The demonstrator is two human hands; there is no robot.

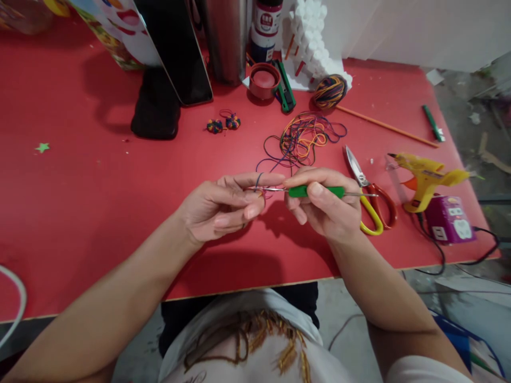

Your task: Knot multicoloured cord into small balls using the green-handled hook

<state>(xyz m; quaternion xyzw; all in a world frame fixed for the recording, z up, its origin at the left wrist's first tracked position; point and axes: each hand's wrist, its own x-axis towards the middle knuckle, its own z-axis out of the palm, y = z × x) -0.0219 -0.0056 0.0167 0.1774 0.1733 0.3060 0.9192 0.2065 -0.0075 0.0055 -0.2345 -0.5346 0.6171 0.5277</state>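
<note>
My right hand [329, 205] grips a crochet hook [317, 191] by its green handle, its metal tip pointing left. Thumb and fingers of my left hand [223, 205] pinch a small bit of multicoloured yarn at the hook's tip, and a dark strand [259, 180] loops over the left index finger. How the yarn sits on the tip is too small to make out. Beyond my hands lies a loose tangle of multicoloured yarn [301, 139], with a wound yarn ball [330, 91] behind it. Two small crocheted pieces [223, 123] rest on the red table [99, 213].
At right are scissors [369, 194], a yellow glue gun [425, 178], a purple box [451, 219] with cords and an orange stick [387, 126]. Toward the back stand a phone [175, 50], a metal flask [225, 40], a bottle [265, 26] and a green cutter [284, 88].
</note>
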